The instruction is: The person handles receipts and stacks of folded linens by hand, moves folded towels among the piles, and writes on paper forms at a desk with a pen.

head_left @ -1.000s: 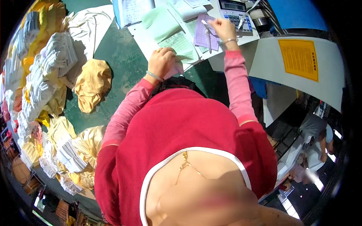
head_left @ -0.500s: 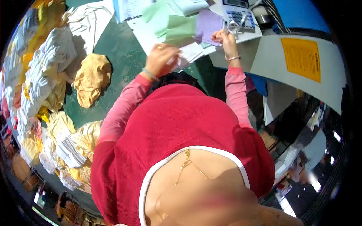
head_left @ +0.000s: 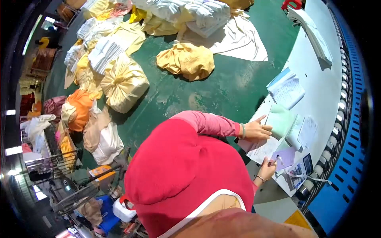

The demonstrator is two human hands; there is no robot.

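Note:
My left hand point(head_left: 256, 131) lies with fingers spread over the edge of loose papers on the white table. Under and beside it are a white written sheet point(head_left: 264, 151) and a pale green sheet point(head_left: 279, 121). Just nearer, my right hand point(head_left: 266, 169) has its fingers closed in a pinch; what they hold, if anything, I cannot make out. A thin white strip point(head_left: 316, 179) runs from close to its fingertips across a calculator point(head_left: 298, 174). A purple sheet point(head_left: 284, 157) lies beside that hand, and an open written notebook point(head_left: 286, 90) lies farther up the table.
A roller conveyor point(head_left: 336, 137) runs along the table's far side, by a blue slotted panel point(head_left: 351, 150). A paper stack point(head_left: 311, 33) lies up the table. On the green floor are a yellow cloth bundle point(head_left: 186, 61), a tied cream bundle point(head_left: 125, 84) and an orange bundle point(head_left: 79, 110).
The view has swung round, so the table now sits at the right. My left hand has gone from a blurred, curled pose to fingers spread on the papers. My right hand stays pinched.

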